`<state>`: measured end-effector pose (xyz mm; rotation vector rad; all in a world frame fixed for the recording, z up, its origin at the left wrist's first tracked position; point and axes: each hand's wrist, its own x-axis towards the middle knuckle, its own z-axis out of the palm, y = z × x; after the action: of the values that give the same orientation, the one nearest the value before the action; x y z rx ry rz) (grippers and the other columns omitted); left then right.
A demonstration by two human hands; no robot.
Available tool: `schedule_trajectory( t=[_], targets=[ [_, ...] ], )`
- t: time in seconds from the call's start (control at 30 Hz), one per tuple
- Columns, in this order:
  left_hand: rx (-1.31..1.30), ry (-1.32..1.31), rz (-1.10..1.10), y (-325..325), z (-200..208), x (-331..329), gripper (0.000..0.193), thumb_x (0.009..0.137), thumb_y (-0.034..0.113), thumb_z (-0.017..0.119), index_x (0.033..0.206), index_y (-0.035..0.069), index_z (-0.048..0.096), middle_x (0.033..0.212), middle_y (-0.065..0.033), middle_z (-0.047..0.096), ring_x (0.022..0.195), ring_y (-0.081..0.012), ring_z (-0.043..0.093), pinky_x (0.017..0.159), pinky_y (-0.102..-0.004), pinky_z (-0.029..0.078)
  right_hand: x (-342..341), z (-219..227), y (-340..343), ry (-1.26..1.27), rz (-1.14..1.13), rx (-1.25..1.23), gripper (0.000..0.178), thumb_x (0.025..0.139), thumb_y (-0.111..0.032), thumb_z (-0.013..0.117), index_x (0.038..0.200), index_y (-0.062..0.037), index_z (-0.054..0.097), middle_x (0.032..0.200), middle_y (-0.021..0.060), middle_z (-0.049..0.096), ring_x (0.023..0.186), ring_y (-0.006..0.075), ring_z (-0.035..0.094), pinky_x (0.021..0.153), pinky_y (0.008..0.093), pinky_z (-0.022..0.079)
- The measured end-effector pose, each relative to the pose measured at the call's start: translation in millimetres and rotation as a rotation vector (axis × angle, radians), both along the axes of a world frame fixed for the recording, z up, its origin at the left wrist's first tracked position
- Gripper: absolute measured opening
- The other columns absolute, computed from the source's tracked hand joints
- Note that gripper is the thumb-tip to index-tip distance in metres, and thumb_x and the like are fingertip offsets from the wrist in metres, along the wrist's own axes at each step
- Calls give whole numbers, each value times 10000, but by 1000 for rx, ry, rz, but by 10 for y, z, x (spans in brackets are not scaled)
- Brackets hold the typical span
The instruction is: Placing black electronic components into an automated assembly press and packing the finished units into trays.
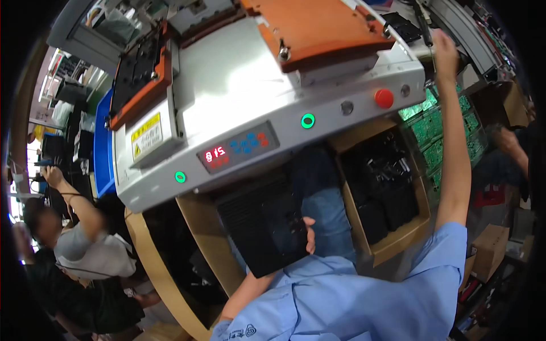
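My left hand (309, 234) is under a black ribbed plastic panel (264, 227) and holds it tilted above my lap. Its fingers curl round the panel's right edge; the rest of the hand is hidden. My right arm is stretched far forward past the machine's right end. There my right hand (445, 55) is closed beside a slim black tool (423, 24) with a thin shaft. What its fingers grip is too small to make out.
A white machine (227, 74) with orange fixtures (324, 34), lit green buttons and a red knob (384, 99) stands ahead. Cardboard boxes flank my legs; the right box (398, 241) holds black parts. Green circuit boards (441, 136) lie at right. Other people (94, 250) work nearby.
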<state>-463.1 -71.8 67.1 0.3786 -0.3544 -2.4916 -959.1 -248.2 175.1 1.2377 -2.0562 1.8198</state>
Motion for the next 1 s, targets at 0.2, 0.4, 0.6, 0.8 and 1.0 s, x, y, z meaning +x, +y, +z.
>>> schedule_trajectory(
  t=[0.2,0.4,0.6,0.8,1.0],
  targets=[
    [-38,57,-60,132,167,-9,758,859,591,448,1271,-45,443,896,-219,580,775,-287,585,714,-399,479,2124,125,1771,-3,421,350,266,976,-188,451,875,-28,637,1021,73,609,912,197,589,897,332,431],
    [-3,-73,-251,308,77,-45,551,947,469,400,1259,25,493,945,-223,604,823,-328,607,738,-386,518,3307,-691,2491,-1273,912,693,323,923,-195,617,1136,26,517,968,73,626,889,95,599,808,238,479],
    [280,-161,103,497,-247,453,622,925,461,532,1357,34,398,1228,-97,564,1101,-242,574,904,-379,496,3194,-956,2676,-971,729,492,253,932,-152,597,1092,34,537,944,57,638,861,87,594,746,225,482],
    [-103,-448,90,618,-307,366,617,885,124,635,1413,72,319,1287,-79,515,1160,-195,538,970,-338,462,2854,-607,2573,-432,615,609,189,915,-176,607,998,-13,653,879,65,670,844,85,625,734,237,486],
    [4,-380,167,574,-171,362,577,867,22,603,1384,67,351,1251,-81,529,1131,-166,548,963,-311,462,1700,-713,1973,530,164,754,136,873,-195,603,912,-67,630,813,117,634,770,330,631,661,421,497]
  ],
)
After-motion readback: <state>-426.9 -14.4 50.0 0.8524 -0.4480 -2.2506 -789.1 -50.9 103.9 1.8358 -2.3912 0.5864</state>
